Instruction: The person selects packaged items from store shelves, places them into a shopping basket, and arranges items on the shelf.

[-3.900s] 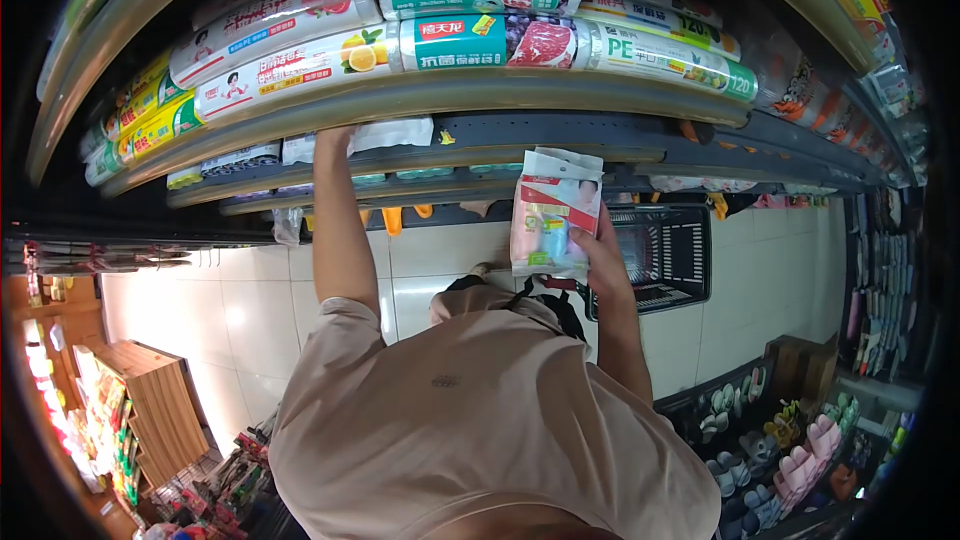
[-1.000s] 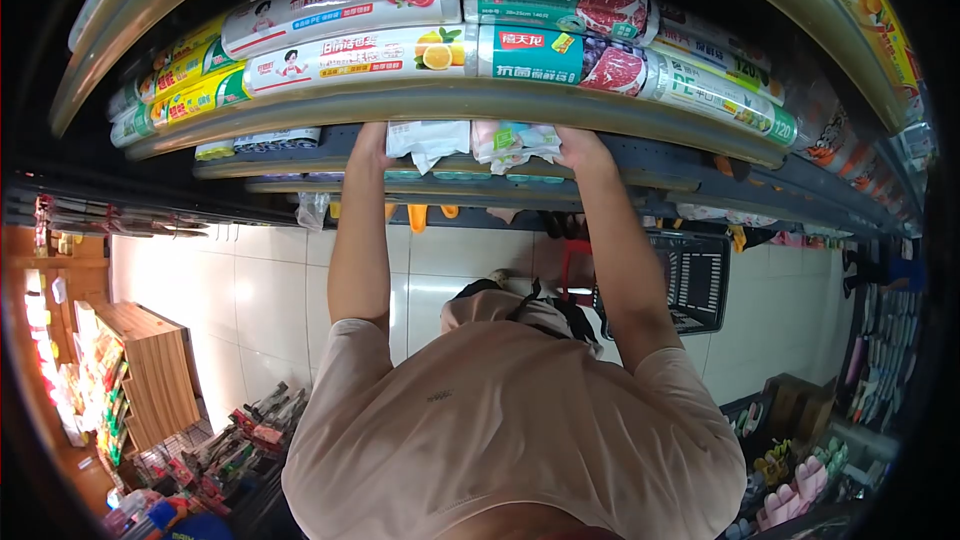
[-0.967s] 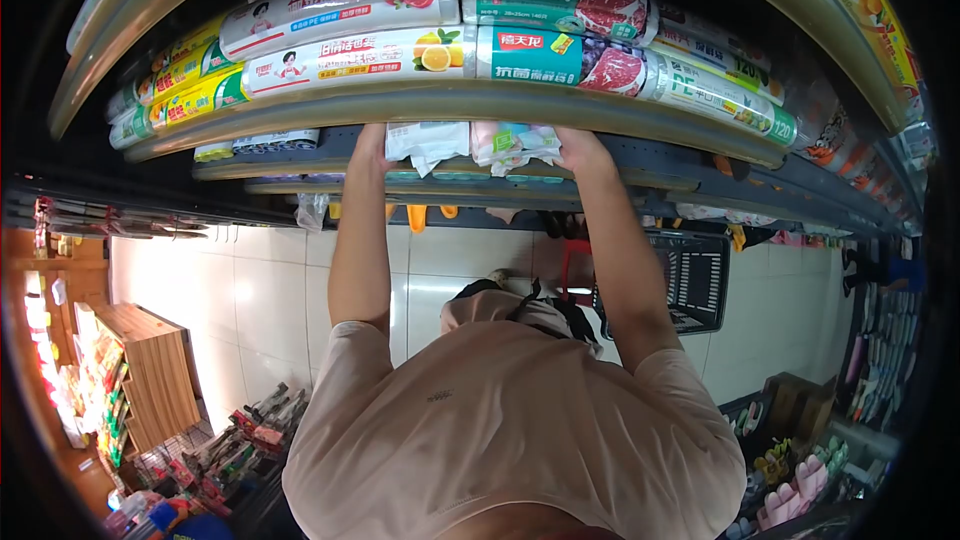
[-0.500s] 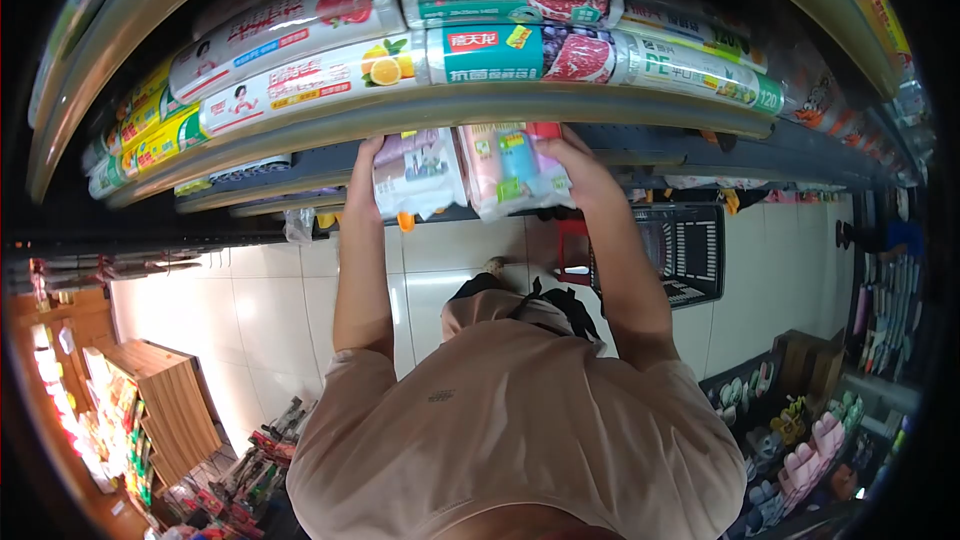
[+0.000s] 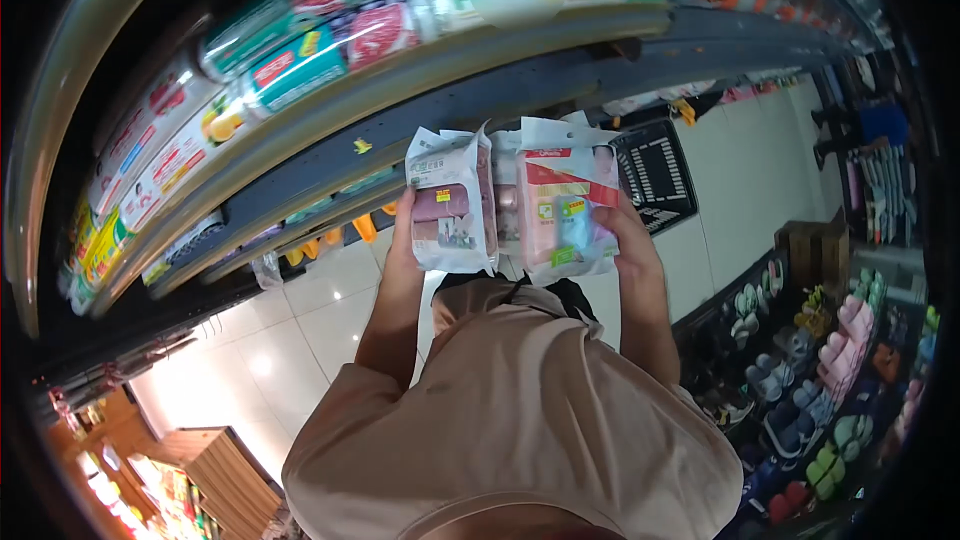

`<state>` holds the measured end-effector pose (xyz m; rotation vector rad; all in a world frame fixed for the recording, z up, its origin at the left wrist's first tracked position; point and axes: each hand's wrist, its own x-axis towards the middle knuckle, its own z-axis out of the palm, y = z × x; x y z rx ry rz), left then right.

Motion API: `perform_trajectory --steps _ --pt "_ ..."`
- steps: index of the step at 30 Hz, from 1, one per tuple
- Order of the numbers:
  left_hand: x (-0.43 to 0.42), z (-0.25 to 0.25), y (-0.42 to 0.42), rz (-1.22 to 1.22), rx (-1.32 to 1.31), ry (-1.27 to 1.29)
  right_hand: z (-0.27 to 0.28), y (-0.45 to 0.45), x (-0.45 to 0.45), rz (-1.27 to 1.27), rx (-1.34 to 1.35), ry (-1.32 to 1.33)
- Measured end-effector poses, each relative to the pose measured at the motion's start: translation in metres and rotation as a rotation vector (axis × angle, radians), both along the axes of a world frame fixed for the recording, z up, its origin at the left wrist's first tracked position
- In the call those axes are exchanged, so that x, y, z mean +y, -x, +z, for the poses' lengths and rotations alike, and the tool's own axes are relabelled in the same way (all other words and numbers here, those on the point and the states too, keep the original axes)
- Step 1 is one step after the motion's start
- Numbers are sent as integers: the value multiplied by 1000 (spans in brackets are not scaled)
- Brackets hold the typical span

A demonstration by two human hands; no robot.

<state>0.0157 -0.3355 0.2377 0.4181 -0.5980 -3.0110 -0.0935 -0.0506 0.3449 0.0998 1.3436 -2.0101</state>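
Purple-and-white pack (image 5: 450,210) stands upright in the left hand (image 5: 402,240): fingers grasp its outer edge, most of the pack lies inward of them, label face clear, yellow price sticker in view. Fingertips probably behind the pack, hidden.

Red-banded pack (image 5: 570,210), pink and blue contents, sits in the right hand (image 5: 632,240): thumb lies over the front near the outer edge, other fingers grasp from the side and behind, mostly hidden. Pack extends inward from the thumb, top flap above it.

Third pack (image 5: 507,205) between the two, set back and partly covered, inward of both sets of fingers; can't tell which hand supports it.

Just beyond the right fingers: dark basket (image 5: 655,175) on the tiled floor (image 5: 300,330). Above and outward of the left fingers: shelf rail (image 5: 430,55), with teal roll (image 5: 295,70) and other wrapped rolls behind it, blurred. Orange items hang near the left fingers, below the shelf. Nearer the body than both hands: beige shirt (image 5: 520,410). Well apart, outward of the right fingers: pink slippers (image 5: 845,340) in a rack. Well apart, outward of the left: wooden cabinet (image 5: 225,470).
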Motion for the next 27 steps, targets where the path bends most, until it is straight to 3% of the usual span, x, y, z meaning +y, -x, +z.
perform_trajectory --steps 9,15,18,21,24,25,27 --pt "118 -2 44 -150 244 -149 -46 -2 142 -70 64 57" --pt "218 -3 55 -97 187 -268 -43 2 224 -28 57 150" --pt "258 2 63 -299 470 -363 -42 5 255 36 75 124" --pt "281 -6 60 -265 516 -413 -35 7 275 54 69 110" --pt "288 -24 52 -95 294 -466 -36 10 290 55 75 153" --pt "307 13 52 -50 188 -290 -37 12 295 60 78 184" --pt "306 7 56 -170 434 -324 -40 15 301 32 80 235"
